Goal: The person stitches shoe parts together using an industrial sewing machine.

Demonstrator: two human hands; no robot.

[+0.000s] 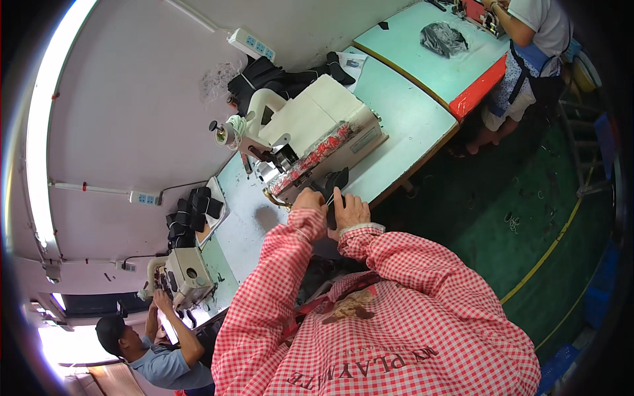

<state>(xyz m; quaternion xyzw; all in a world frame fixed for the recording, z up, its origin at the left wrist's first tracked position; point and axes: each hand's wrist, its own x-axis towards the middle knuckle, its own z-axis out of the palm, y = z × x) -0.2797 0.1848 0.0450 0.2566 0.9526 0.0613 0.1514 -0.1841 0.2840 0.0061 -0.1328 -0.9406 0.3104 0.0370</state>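
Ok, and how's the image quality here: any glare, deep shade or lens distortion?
Head view: the long white tube light is blown out and bows along the picture's rim, with more glare at lower left; head view: the dark green floor falls partly into deep shade; head view: the black fabric piece by the bare left hand and bare right hand shows little detail.

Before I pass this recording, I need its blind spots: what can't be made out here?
1. Black piece, full outline: head view, partly covered by the right grip.
2. Left grip, fingertips: head view, hidden by its own curled fingers.
3. Large white machine, far side: head view, hidden by its housing.
4. Co-worker at upper right, head: head view, cut off by the upper edge.
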